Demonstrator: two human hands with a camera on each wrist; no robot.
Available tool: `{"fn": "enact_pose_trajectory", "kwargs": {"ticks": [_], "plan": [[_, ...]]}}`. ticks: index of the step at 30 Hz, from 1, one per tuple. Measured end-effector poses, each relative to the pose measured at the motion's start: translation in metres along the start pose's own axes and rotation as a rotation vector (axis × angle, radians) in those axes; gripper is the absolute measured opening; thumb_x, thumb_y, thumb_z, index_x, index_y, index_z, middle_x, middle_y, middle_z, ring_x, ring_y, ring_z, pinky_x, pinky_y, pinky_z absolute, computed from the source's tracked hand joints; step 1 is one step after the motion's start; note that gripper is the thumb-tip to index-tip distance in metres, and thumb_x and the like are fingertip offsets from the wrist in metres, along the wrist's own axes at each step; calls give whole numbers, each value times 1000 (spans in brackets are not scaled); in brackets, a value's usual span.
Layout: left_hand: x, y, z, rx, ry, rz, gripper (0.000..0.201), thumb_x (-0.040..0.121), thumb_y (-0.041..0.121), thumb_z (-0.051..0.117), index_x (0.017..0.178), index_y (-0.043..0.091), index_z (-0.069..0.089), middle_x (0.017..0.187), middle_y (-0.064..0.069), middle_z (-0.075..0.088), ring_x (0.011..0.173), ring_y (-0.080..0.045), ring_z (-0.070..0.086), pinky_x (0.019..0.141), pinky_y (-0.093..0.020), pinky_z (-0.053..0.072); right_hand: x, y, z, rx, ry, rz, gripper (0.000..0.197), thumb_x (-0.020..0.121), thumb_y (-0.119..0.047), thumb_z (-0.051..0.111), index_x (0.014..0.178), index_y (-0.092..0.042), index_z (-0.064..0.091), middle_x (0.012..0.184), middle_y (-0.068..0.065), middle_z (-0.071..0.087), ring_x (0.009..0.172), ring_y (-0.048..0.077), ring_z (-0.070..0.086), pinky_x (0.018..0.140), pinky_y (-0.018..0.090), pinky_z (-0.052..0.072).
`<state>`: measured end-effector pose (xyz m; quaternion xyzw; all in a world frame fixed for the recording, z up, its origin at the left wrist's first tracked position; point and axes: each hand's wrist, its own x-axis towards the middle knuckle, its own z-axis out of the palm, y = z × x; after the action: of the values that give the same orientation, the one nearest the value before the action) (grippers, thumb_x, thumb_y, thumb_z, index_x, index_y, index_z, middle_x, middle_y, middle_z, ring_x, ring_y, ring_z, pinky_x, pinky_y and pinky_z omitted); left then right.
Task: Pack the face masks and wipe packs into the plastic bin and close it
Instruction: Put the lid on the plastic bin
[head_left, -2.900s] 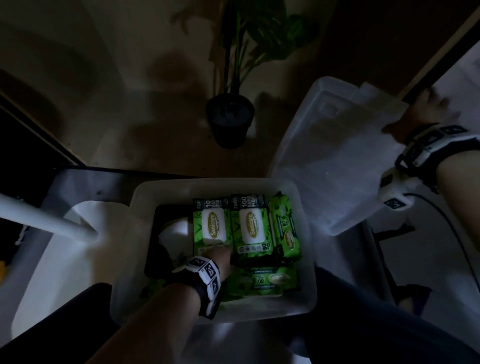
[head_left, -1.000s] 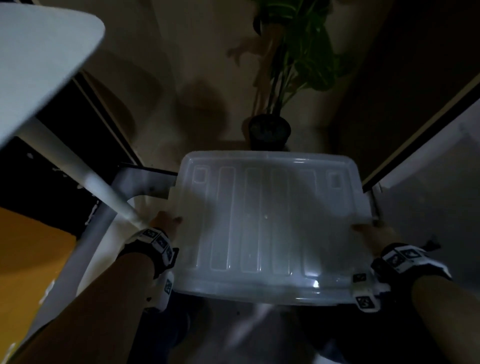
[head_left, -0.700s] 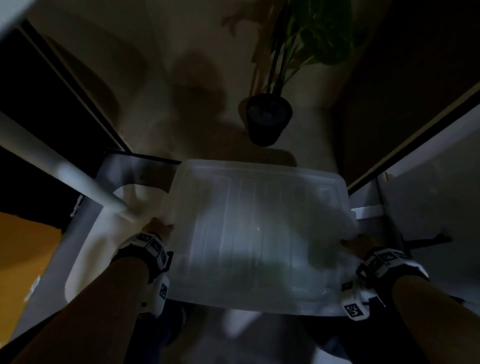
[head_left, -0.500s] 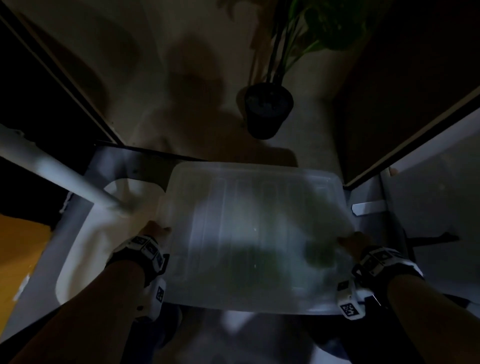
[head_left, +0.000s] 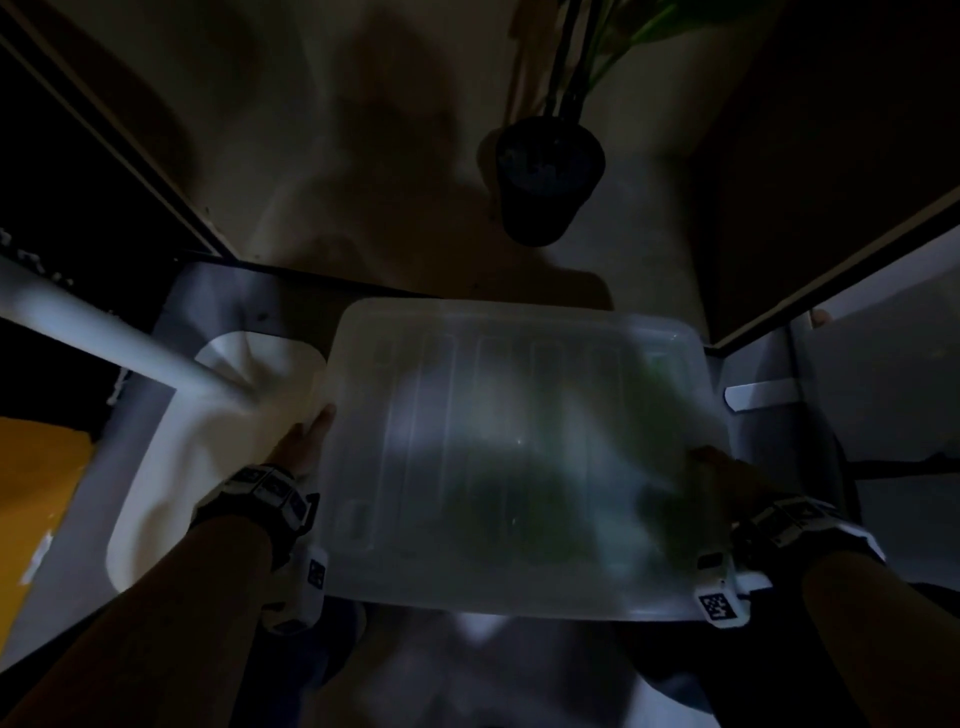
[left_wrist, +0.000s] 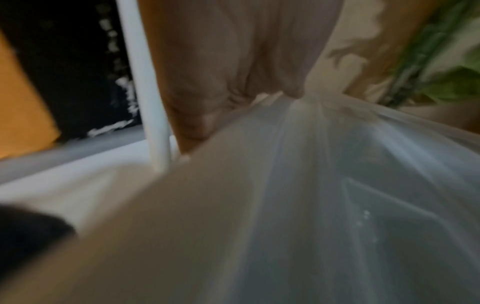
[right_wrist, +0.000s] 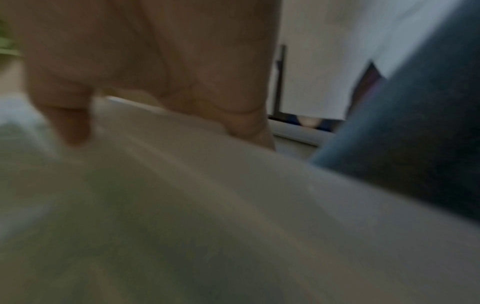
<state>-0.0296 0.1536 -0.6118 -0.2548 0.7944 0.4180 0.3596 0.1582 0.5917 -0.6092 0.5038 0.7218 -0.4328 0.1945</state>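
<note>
A translucent plastic lid (head_left: 514, 447) lies flat over the bin and hides its walls. Green wipe packs (head_left: 524, 504) show dimly through it; no face masks can be made out. My left hand (head_left: 306, 441) grips the lid's left edge. In the left wrist view this hand (left_wrist: 221, 82) curls its fingers over the rim of the lid (left_wrist: 337, 185). My right hand (head_left: 711, 467) grips the right edge. In the right wrist view the right hand (right_wrist: 155, 61) has its thumb on top of the lid (right_wrist: 182, 205) and its fingers round the edge.
A dark potted plant (head_left: 548, 176) stands on the floor beyond the bin. A white pole (head_left: 104, 338) slants in from the left over a white surface (head_left: 208, 431). An orange thing (head_left: 36, 493) is at far left. My jeans-clad leg (right_wrist: 415, 123) is beside the right hand.
Earlier my right hand held the lid aside while the left was in the open bin. Now both hands hold the lid, and it has come down over the packs.
</note>
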Motion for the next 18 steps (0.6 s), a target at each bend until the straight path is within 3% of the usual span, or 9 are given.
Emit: {"fn": "enact_pose_trajectory", "kwargs": {"ticks": [1, 3, 5, 7, 9, 10, 13, 16, 18], "plan": [[9, -10, -2, -86, -3, -26, 99, 62, 85, 51, 137, 20, 48, 138, -9, 53, 126, -32, 49, 114, -48, 31, -5, 1, 1, 47, -35, 89, 82, 75, -66, 54, 133, -9, 46, 135, 14, 50, 123, 36, 50, 105, 43, 41], [31, -30, -5, -255, -42, -55, 88, 59, 80, 61, 128, 26, 57, 126, -5, 62, 117, -30, 56, 109, -50, 36, -5, 3, 4, 78, -85, 137, 84, 73, -68, 55, 130, -6, 49, 133, 16, 53, 122, 36, 51, 102, 45, 43], [19, -22, -6, -314, -73, -83, 79, 59, 77, 65, 122, 31, 59, 124, -4, 62, 115, -29, 57, 107, -51, 38, -4, 3, 4, 122, -100, 172, 59, 90, -46, 48, 131, -4, 48, 128, 20, 55, 111, 35, 55, 85, 37, 47], [15, -22, -7, -305, -98, -99, 83, 52, 79, 67, 118, 30, 59, 120, -6, 63, 113, -29, 58, 107, -51, 39, -6, 0, -2, 208, -177, 193, 44, 94, -37, 46, 124, -6, 53, 100, 15, 61, 85, 29, 56, 67, 31, 44], [13, -20, -9, -285, -147, -119, 99, 38, 80, 71, 123, 30, 59, 122, -6, 64, 114, -30, 59, 107, -51, 39, -8, -2, -4, 232, -245, 236, 42, 89, -42, 51, 115, -9, 58, 90, 16, 60, 81, 31, 56, 71, 35, 46], [3, -13, -7, -301, -163, -105, 98, 40, 79, 72, 123, 29, 59, 122, -6, 65, 114, -30, 60, 108, -50, 39, -5, -1, -4, 263, -279, 243, 46, 87, -42, 53, 119, -9, 57, 98, 18, 61, 87, 32, 57, 77, 39, 48], [-19, 1, -4, -338, -156, -81, 51, 81, 60, 57, 116, 23, 59, 108, -7, 66, 102, -27, 61, 106, -43, 39, 0, 4, -3, 291, -310, 186, 61, 77, -41, 68, 127, -12, 52, 120, 20, 57, 102, 34, 56, 88, 42, 46], [-15, -3, -2, -351, -170, -96, 43, 86, 54, 54, 115, 23, 59, 116, -9, 62, 113, -30, 57, 111, -48, 35, -12, -4, -3, 486, -576, 248, 42, 58, -42, 73, 84, -9, 71, 73, 15, 63, 61, 28, 60, 62, 34, 49], [-9, -7, -4, -390, -182, -118, 53, 74, 61, 65, 112, 24, 62, 124, -8, 61, 118, -31, 54, 111, -51, 35, -16, -8, -1, 549, -663, 208, 34, 48, -37, 82, 65, -10, 69, 57, 8, 59, 47, 22, 56, 52, 27, 45]]}}
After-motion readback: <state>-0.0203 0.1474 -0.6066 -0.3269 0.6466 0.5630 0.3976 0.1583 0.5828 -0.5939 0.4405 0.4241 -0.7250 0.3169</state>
